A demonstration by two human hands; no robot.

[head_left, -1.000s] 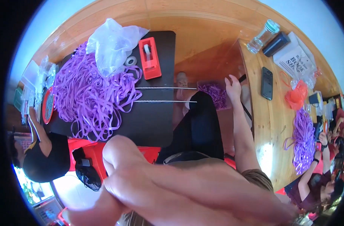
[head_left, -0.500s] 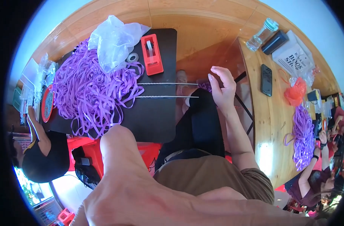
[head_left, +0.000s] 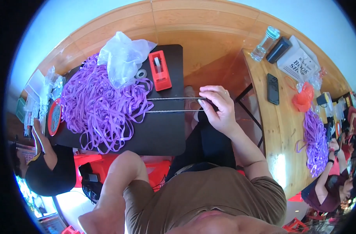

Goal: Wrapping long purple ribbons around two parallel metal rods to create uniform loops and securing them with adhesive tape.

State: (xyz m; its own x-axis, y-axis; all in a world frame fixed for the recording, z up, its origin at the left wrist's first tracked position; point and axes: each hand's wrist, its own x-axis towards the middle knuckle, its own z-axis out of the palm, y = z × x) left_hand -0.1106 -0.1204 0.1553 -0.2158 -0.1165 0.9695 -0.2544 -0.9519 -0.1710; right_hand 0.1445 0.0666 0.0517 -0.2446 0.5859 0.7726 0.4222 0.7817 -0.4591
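Note:
My right hand [head_left: 221, 111] hovers beyond the right edge of the dark table, thumb and fingers apart. Its fingertips are at the end of the upper of two thin rods; I cannot tell whether they touch it. That upper rod [head_left: 170, 98] and the lower rod [head_left: 170, 112] stick out from a big tangled heap of purple ribbon [head_left: 104, 113] and reach past the table edge. My left arm is bent, elbow near the table's front edge. Only a wrist-like part of my left hand [head_left: 98, 220] shows at the lower edge; its fingers are hidden.
On the dark table [head_left: 162, 136] are a red tape dispenser [head_left: 160, 74], a tape roll [head_left: 141, 73] and a clear plastic bag [head_left: 121, 58]. A wooden table [head_left: 279, 128] at right bears a phone [head_left: 272, 89], a bottle [head_left: 265, 45] and more ribbon [head_left: 315, 140]. Other people sit at both sides.
My right hand has moved left and down to the rod ends, its fingers closer together. My left forearm has swung away from across the lower picture to the lower left. The whole view has shifted slightly.

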